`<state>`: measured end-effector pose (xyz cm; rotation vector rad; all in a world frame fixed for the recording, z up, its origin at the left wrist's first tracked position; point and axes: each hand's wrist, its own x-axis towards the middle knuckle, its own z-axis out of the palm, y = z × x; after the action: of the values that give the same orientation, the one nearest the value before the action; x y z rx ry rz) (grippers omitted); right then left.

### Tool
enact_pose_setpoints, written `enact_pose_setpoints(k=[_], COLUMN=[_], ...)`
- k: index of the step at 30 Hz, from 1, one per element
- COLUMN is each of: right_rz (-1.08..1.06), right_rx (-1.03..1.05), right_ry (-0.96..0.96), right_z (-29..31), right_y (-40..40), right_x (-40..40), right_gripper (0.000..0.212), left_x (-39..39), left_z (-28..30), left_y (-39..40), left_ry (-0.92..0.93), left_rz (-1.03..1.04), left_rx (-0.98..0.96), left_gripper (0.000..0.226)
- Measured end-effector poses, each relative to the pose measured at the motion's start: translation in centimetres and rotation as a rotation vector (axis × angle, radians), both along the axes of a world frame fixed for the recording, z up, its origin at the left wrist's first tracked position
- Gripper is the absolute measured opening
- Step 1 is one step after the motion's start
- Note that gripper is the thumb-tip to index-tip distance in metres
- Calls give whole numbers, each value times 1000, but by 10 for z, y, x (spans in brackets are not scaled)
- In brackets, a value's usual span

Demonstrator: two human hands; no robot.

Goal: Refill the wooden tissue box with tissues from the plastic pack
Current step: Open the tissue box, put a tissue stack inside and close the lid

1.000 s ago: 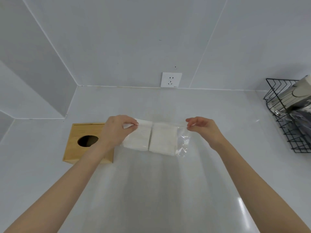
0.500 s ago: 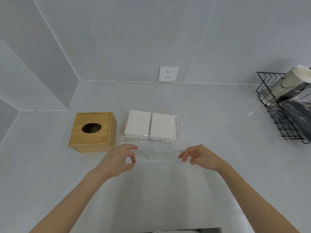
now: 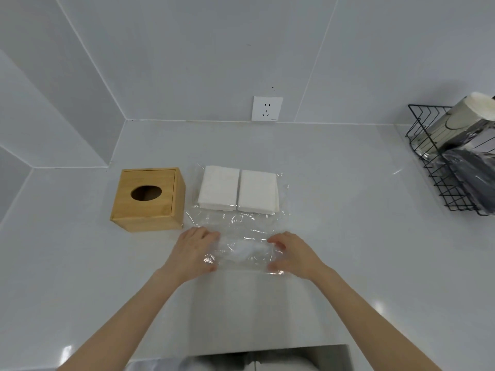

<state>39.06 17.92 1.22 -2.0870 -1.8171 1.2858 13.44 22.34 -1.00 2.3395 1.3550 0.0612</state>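
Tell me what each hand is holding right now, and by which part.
Both hands grip the clear plastic wrap at its near end: left hand on its left edge, right hand on its right. The tissues lie untouched beyond.

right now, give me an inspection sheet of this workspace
surface: white glossy counter, dry as far as seen
job's things: wooden tissue box upright, oval slot up, nothing seen in the slot; two tissue stacks side by side on the opened plastic wrap, right of the box
clutter: black wire rack at far right holding wrapped items
grippers: left hand and right hand both in a grip on the wrap's near edge
cables: nothing seen
surroundings: tiled wall with a socket; metal edge along the bottom of the view
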Motion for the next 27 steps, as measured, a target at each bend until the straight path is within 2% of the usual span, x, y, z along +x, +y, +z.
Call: enact_pose_setpoints(k=[3,9,13,17,21,23,27], right_rz=[-38,-73,-40,-4,-23,-53,-63], right_rx=[29,36,48,-13,-53,-83,-33], right_ry=[-6,236,256,221,216,248,220], right_z=[2,28,32,19,8,6,10], right_y=[-4,-19,-37,-54,-63,-66,-60], right_x=[-4,6,5,2,-3,-3,-6], right_gripper=[33,33,33,28,28,30,16], left_x=[0,-5,-12,-18,-27,-29,-28], left_z=[2,23,29,19,9,8,23], left_y=[-4,-18,-39,-60,-71,-76,-71], left_ry=[-45,-112,-76,-75,-59,-58,-106], left_rz=[32,-19,-47,-35,9,-19,8], left_rx=[66,27,-15,34,-86,-50,-107], left_gripper=[40,11,6,3,35,43,65])
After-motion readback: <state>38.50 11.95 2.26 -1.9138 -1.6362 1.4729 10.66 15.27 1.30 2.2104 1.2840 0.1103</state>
